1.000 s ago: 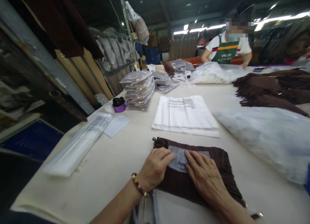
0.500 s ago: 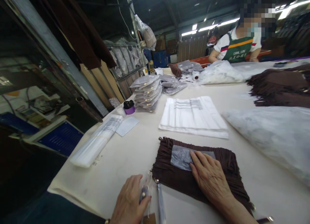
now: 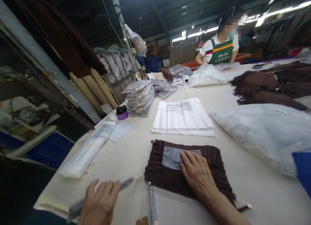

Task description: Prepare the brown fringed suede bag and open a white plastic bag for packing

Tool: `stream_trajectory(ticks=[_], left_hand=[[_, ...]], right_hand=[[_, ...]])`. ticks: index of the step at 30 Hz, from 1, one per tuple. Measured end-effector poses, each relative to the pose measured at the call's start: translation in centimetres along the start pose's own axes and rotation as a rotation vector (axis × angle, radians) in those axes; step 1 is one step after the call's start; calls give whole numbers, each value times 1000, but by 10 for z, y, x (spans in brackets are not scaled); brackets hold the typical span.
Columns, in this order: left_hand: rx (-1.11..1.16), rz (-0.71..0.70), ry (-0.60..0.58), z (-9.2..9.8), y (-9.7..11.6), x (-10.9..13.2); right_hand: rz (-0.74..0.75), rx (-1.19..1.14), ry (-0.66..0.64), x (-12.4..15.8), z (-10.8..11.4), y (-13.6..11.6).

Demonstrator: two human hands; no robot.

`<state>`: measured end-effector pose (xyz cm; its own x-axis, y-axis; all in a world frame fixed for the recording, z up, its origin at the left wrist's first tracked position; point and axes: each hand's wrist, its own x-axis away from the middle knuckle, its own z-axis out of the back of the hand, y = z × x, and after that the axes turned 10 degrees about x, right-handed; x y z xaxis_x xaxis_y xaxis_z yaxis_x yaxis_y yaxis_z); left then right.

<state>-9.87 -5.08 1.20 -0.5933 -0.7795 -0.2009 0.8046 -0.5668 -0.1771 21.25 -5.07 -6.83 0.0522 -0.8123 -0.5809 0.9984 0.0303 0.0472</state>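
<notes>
A dark brown fringed bag (image 3: 170, 178) lies flat on the table with a piece of thin grey plastic (image 3: 169, 157) on its top. My right hand (image 3: 198, 173) rests on both, fingers stretched out. At the lower left, my left hand (image 3: 100, 199) is closed around a dark strap in plastic wrap (image 3: 126, 183), somewhat blurred; one end sticks out towards the bag's left corner. Another wrapped strap (image 3: 152, 202) hangs down from a metal ring at that corner. A brown tag (image 3: 142, 221) on a string lies beside it. A strap end with a metal clip (image 3: 246, 207) extends from the bag's right corner.
White printed plastic bags (image 3: 182, 118) lie stacked behind the brown bag. A roll of clear bags (image 3: 88, 150), a white card (image 3: 120, 132) and purple tape (image 3: 122, 113) are at left. Packed bags (image 3: 139, 97) stand beyond. Crumpled plastic (image 3: 262, 134) covers the right side. A person (image 3: 218, 46) works across the table.
My left hand has moved left, away from the bag's corner, drawing the wrapped strap out with it. My right hand stays on the bag. The view has shifted slightly to the right.
</notes>
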Motion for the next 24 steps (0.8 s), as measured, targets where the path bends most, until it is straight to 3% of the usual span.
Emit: stream_trajectory(ticks=[2,5,9,12,16,18,21,24], left_hand=[[-147,-226,182,26,6,-38],[-116,-519,270,37,35,-94],[110,-880,196,0,77,-144],[283,-1011,147,-30,91,-161],[465,-991,131,-37,82,-162],[500,-885,185,-33,64,-151],[554,-581,277,-32,30,-114],[614,-324,238,-36,6,-61]], right_hand=[[-12,-10,12,0,0,0],[-43,-49,59,1,-3,0],[-139,-246,181,4,-1,4],[-225,-371,288,6,11,10],[-13,-262,267,5,27,13],[79,-209,197,5,28,11],[124,-196,163,9,26,4],[133,-236,165,19,33,-5]])
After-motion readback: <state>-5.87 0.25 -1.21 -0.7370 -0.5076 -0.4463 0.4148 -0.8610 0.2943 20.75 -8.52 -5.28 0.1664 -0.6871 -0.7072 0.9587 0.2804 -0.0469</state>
